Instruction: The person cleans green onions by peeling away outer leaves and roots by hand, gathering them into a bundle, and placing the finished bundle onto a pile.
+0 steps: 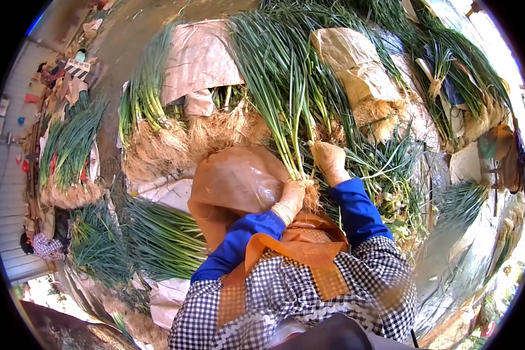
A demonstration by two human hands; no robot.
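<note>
My left hand [290,201], in a light glove, is closed round the root end of a small bunch of long green onions [283,131], whose leaves stretch up and away over the pile. Pale stringy roots [311,197] hang beside its fingers. To the right, my right hand [328,158], also gloved, has its fingers pressed together at the stalks of the onions; what exactly they pinch is too small to make out. Below the hands, a brown plastic apron [239,175] covers my lap.
Paper-covered bundles of onions with roots [157,146] lie ahead. Loose leaves and trimmings [394,198] are at the right. Another leaf pile [163,239] lies at the left. A co-worker [44,245] is at the far left, and a person [501,157] at the far right.
</note>
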